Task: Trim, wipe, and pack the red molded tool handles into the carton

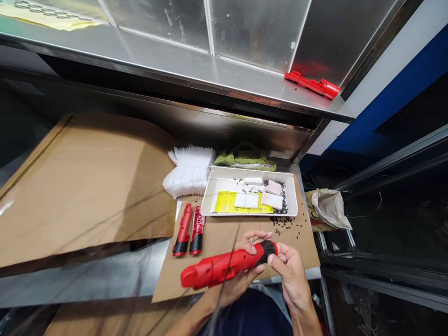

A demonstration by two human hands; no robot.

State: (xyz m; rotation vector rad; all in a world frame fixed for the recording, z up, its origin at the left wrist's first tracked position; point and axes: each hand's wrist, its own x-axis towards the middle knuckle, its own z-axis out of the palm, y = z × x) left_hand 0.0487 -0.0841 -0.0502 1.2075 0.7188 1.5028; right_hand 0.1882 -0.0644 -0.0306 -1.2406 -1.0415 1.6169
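Our right hand [289,273] is pinching the collared end of a red tool housing [220,268], its thumb and fingers closing narrowly on the rim beside the black collar [268,247]. Our left hand [234,288] is wrapping the body from beneath and from the far side, so both hands are holding the same piece. The housing is hanging clear above the near part of the cardboard sheet [290,240], its rounded red end pointing left and its collar pointing right. In our judgement we are fitting or checking that collared end, so we are doing well if the left hand is bearing the weight and the right fingertips are pressing evenly around the rim, not twisting the body. We are also watching that nothing is getting caught in the seam: small black pieces [280,224] are lying loose on the far right of the cardboard, just beside the white tray [206,196]. Two red-and-black half shells [182,231] are resting to the left, lying lengthwise side by side.
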